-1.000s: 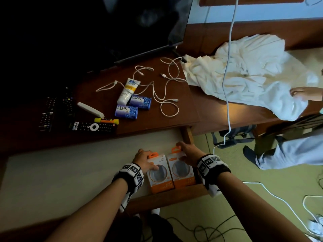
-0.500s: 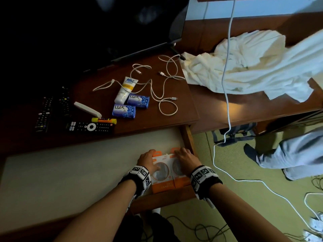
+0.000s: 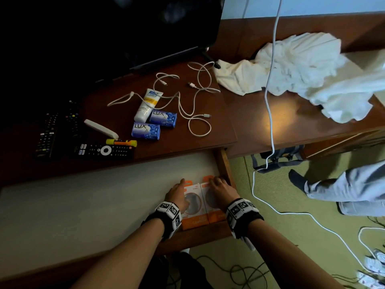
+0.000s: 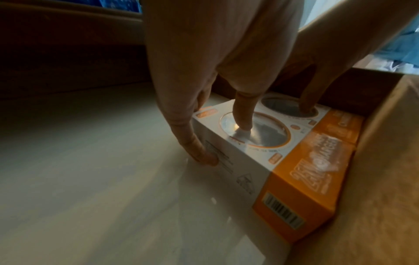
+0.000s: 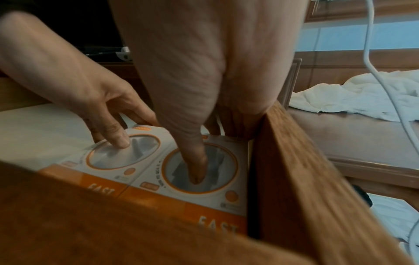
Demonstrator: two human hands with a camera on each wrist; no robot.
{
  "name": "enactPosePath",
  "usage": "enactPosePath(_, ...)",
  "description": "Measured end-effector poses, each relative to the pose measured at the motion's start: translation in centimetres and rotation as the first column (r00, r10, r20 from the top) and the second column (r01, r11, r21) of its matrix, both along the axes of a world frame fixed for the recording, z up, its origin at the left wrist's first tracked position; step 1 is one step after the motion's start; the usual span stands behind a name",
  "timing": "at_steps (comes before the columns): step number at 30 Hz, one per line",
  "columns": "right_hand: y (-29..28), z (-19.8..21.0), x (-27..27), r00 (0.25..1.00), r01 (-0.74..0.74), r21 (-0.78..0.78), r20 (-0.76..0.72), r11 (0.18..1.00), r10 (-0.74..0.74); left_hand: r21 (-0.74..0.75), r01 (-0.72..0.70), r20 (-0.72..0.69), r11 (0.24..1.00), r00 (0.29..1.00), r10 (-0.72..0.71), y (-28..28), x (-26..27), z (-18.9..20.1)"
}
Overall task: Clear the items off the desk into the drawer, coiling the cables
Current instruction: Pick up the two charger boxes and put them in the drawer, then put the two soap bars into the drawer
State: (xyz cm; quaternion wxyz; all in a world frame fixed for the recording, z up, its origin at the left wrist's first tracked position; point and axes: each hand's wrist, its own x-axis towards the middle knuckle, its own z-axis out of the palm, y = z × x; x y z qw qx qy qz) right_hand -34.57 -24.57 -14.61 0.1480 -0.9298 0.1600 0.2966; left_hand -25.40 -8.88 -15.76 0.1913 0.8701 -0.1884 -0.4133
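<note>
Two orange-and-white charger boxes lie side by side in the front right corner of the open drawer [image 3: 83, 205]. My left hand [image 3: 177, 195] rests on the left box [image 3: 194, 220]. Its thumb [image 4: 243, 123] presses the round window and its fingers lie along the box's left side. On the right box [image 3: 215, 217] sits my right hand [image 3: 221, 189], thumb [image 5: 197, 161] in the window and fingers at the far end by the drawer wall. On the desk lie two loose white cables [image 3: 195, 122], two blue soap bars [image 3: 145, 131], a white tube [image 3: 146, 105], a white stick [image 3: 101, 128] and a yellow-orange marker [image 3: 121, 142].
Black remotes [image 3: 104, 150] lie at the desk's left under a dark TV [image 3: 125, 28]. A white cloth [image 3: 302, 69] covers the lower bench on the right. A white cord [image 3: 270, 101] hangs down to the floor, where another person's leg [image 3: 343, 188] stands.
Both hands have slid the two boxes toward me, up against the drawer's front wall. The white cloth on the right has been pulled and shifted by the other person.
</note>
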Motion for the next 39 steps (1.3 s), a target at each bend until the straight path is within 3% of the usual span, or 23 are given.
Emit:
enactPosePath(8,0.7,-0.3,0.2,1.0,0.027,-0.105,0.003,0.994,-0.027,0.004,0.002,-0.028,1.0,1.0,-0.002,-0.3,-1.2,0.7)
enactPosePath(19,0.7,1.4,0.7,1.0,0.028,-0.067,0.004,0.997,-0.028,0.027,0.069,-0.059,0.997,0.996,-0.068,-0.3,0.4,1.4)
enactPosePath(22,0.9,3.4,2.1,0.994,0.042,-0.058,0.101,0.997,-0.036,0.004,-0.03,0.038,1.0,0.999,0.03,0.1,2.2,3.7)
enactPosePath(24,1.2,5.7,4.1,0.98,0.1,-0.025,0.176,0.995,-0.094,-0.091,-0.151,0.113,0.984,0.98,0.161,0.7,4.2,6.0)
enactPosePath(27,2.1,9.4,8.1,0.929,0.167,0.047,0.326,0.985,-0.173,-0.269,-0.304,0.207,0.914,0.908,0.364,1.3,8.0,9.1)
enactPosePath(30,3.0,12.0,12.7,0.856,0.157,0.132,0.476,0.979,-0.202,-0.409,-0.306,0.376,0.86,0.803,0.464,1.6,12.1,11.9)
enactPosePath(32,3.2,12.5,15.8,0.841,0.107,0.181,0.508,0.978,-0.186,-0.385,-0.218,0.53,0.897,0.744,0.408,1.8,14.6,12.8)
enactPosePath(35,3.0,11.5,20.1,0.852,0.032,0.16,0.512,0.987,-0.111,-0.043,-0.027,0.623,0.999,0.781,0.048,2.0,16.8,12.7)
enactPosePath(37,3.0,10.3,22.1,0.889,0.004,0.057,0.457,0.998,-0.03,0.124,0.061,0.619,0.99,0.775,-0.125,2.0,17.6,12.4)
enactPosePath(39,2.9,9.1,23.4,0.914,0.009,-0.044,0.406,0.999,0.009,0.196,0.11,0.637,0.974,0.741,-0.212,1.9,18.2,12.0)
